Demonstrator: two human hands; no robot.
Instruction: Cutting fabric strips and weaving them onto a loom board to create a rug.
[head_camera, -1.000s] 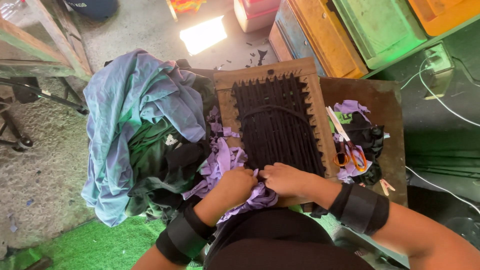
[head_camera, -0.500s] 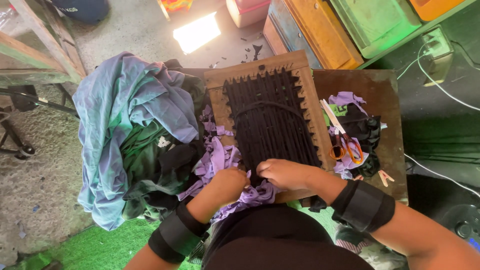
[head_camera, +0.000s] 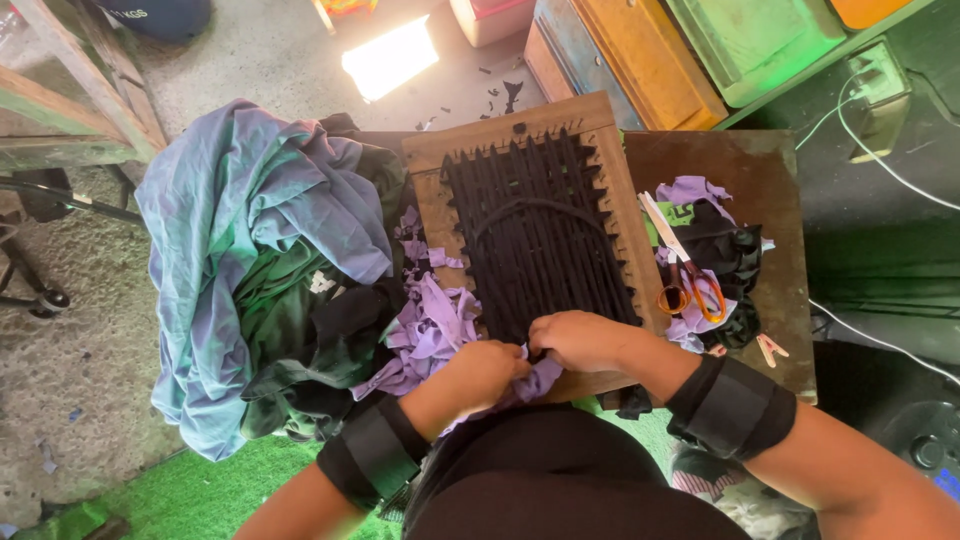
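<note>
The wooden loom (head_camera: 520, 135) is strung with black strips (head_camera: 535, 235). At its near edge, the left hand (head_camera: 487, 372) is closed on a purple strip (head_camera: 535, 380), and the right hand (head_camera: 580, 340) pinches the same strip against the frame. To weave it well, I think: keep the strip flat and pull it snug. Left of the loom lies a cloth pile (head_camera: 260, 260) (blue and green); the scissors (head_camera: 685, 275) rest to its right.

A heap of blue, green and black garments (head_camera: 260, 270) lies piled left of the desk (head_camera: 750, 165). Orange-handled scissors (head_camera: 685, 270) rest on dark and purple scraps (head_camera: 715, 240) to the right. Coloured crates (head_camera: 700, 45) stand beyond, and white cables (head_camera: 890, 170) trail across the dark floor.
</note>
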